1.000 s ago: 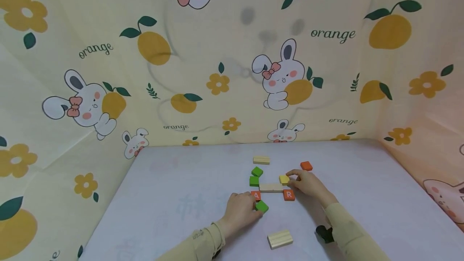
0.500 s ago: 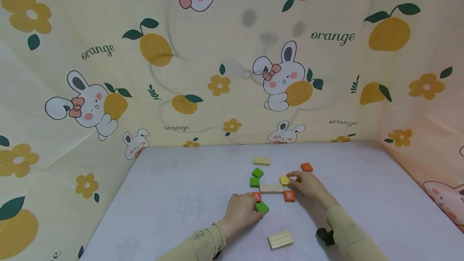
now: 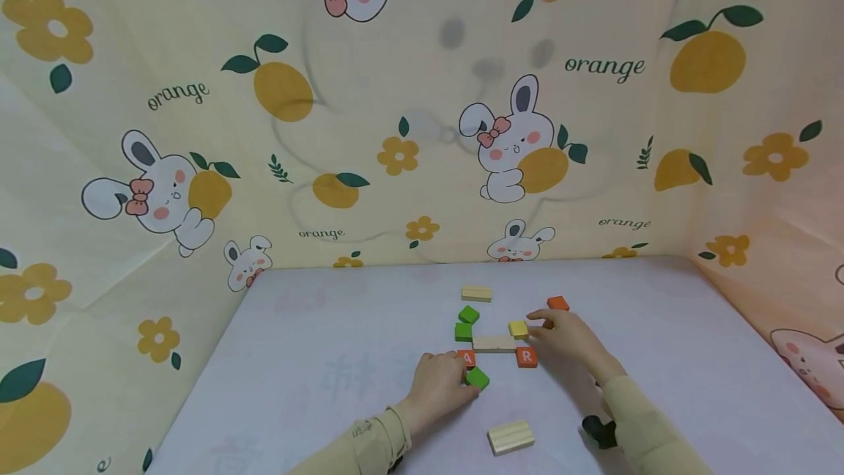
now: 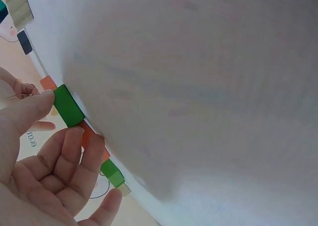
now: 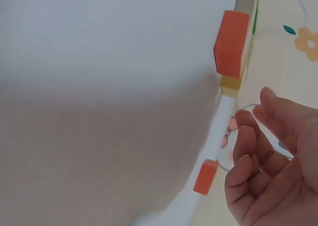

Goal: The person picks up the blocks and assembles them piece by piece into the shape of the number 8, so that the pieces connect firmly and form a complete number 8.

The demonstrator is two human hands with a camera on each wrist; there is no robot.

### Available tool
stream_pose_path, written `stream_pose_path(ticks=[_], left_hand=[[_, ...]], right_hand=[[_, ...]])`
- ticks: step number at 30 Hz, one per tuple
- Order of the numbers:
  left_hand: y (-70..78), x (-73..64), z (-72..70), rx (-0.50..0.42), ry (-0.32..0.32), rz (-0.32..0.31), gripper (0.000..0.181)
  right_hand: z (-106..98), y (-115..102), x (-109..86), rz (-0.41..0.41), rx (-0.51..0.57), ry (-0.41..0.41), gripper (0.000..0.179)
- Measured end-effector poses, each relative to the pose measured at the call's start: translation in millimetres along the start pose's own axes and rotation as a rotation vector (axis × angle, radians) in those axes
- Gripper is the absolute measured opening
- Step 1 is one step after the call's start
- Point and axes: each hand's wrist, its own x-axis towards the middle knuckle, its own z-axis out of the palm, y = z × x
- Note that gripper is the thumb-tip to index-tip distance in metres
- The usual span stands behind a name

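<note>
Likely placing, release next: left hand (image 3: 439, 381) pinches green wooden cuboid (image 3: 478, 379); right hand (image 3: 571, 336) empty, three o'clock of yellow wooden cuboid (image 3: 518, 329).

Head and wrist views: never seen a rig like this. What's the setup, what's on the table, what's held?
There's no robot: a person is working bare-handed. The wide picture comes from a camera worn on the head, looking forward and down. The two close-ups come from a camera on each wrist, so the white table looks steeply tilted there. On it lie three green blocks, three orange blocks (one marked R), a yellow block and three pale wooden pieces. Behind is a rabbit-patterned cloth. The left hand pinches the green block closest to the person. The right hand holds nothing; it is beside the yellow block.
</note>
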Motion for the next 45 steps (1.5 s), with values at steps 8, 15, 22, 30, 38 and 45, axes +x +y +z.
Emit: stream_pose_path(ticks=[8,15,22,30,38,45], left_hand=[[-0.3,0.7,0.8,0.003,-0.02,-0.012,0.031],[-0.4,0.1,0.9,-0.014,-0.018,-0.01,0.031],[0.3,0.3,0.0,-0.021,-0.011,-0.004,0.03],[1.1,0.5,-2.1,-0.021,-0.018,-0.005,0.028],[-0.4,1.3,-1.3,-0.038,-0.022,-0.017,0.028],[0.0,-0.1,-2.3,-0.04,-0.015,-0.014,0.029]], right_hand=[[-12.8,9.4,-10.7,-0.089,-0.037,0.031,0.038],[-21.0,21.9,-21.4,-0.075,-0.028,0.021,0.04],[-33.0,39.8,-38.4,-0.01,-0.01,0.015,0.045],[-46.0,62.8,-58.8,-0.027,-0.024,0.008,0.035],[-52.6,76.9,-71.1,0.018,-0.042,-0.021,0.029],[-50.3,86.0,-80.9,0.033,-0.077,-0.019,0.024]])
